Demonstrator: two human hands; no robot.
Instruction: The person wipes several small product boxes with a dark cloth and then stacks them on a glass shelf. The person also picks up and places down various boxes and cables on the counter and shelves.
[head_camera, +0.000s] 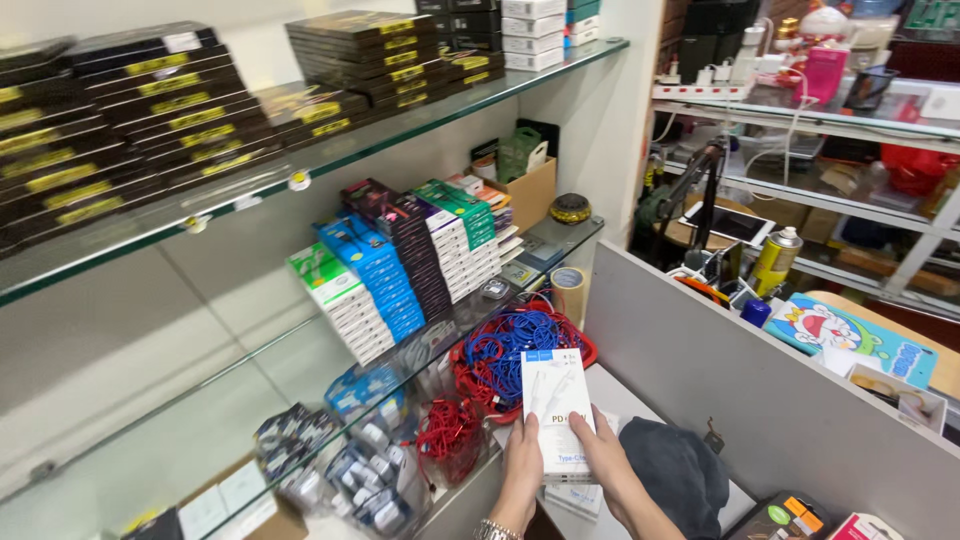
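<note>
I hold a small stack of flat white boxes upright in front of me, over a white counter. My left hand grips the stack's left edge, with a metal watch band at the wrist. My right hand supports the right edge and bottom. Just behind the boxes lies a heap of coiled blue and red cables on the lower glass shelf.
Glass shelves on the left carry stacked black boxes, and blue, green and white boxes lower down. A tape roll stands by a grey partition. A dark cloth lies at right. A spray can and clutter sit beyond.
</note>
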